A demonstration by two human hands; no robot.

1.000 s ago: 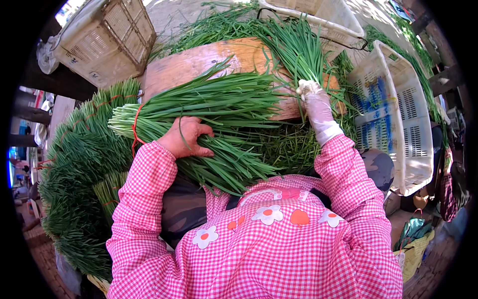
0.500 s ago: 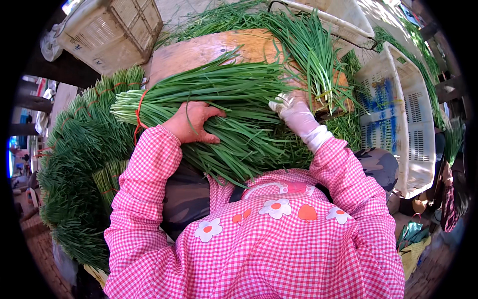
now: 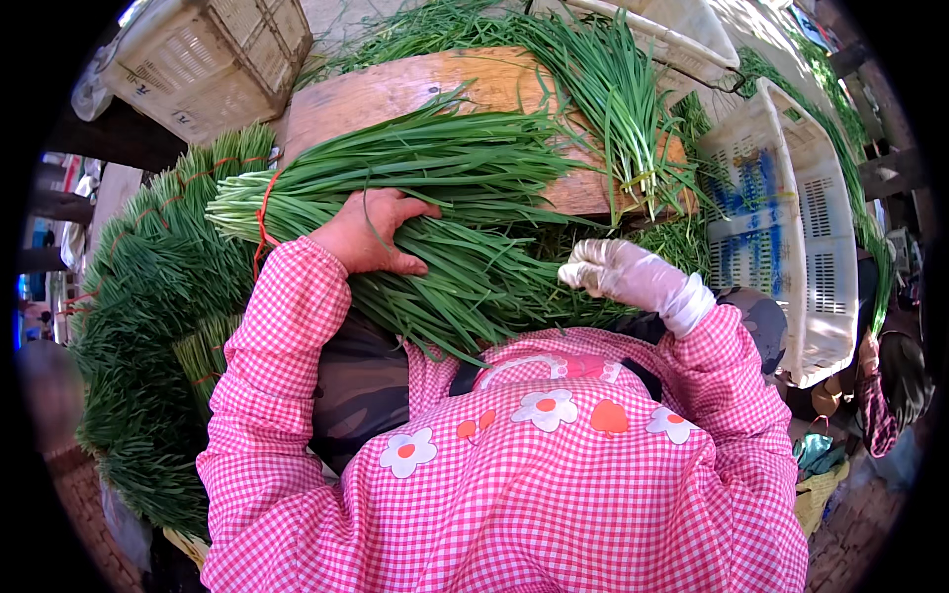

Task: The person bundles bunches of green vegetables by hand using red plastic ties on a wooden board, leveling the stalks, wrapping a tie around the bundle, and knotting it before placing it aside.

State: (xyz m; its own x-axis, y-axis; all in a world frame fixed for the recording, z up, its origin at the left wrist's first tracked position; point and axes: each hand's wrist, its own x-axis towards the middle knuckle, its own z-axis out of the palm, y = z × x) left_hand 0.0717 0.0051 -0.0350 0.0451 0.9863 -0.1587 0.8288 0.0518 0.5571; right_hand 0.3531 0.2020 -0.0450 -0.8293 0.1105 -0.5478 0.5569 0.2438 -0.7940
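A big bundle of garlic chives [image 3: 474, 158] lies across the front of the wooden board and my lap, its pale cut ends to the left. A red band [image 3: 264, 222] circles it near those ends. My bare left hand [image 3: 371, 232] grips the bundle's near side, thumb and fingers pressed into the leaves. Just right of the leaf tips, my right hand [image 3: 623, 272] wears a thin whitish glove. Its fingers are curled closed, and whatever they may hold cannot be made out. A smaller loose bunch of chives [image 3: 633, 128] lies on the board's right end.
The wooden board [image 3: 395, 94] stands before me. Banded chive bundles [image 3: 148, 306] are piled at my left. White plastic crates stand at the far left [image 3: 198, 74], far right [image 3: 682, 35] and right [image 3: 825, 247]. Loose leaves [image 3: 425, 40] litter the floor behind the board.
My right hand has drawn back from the leaf tips toward my body, and its fingers have curled in. My left hand keeps its grip on the bundle.
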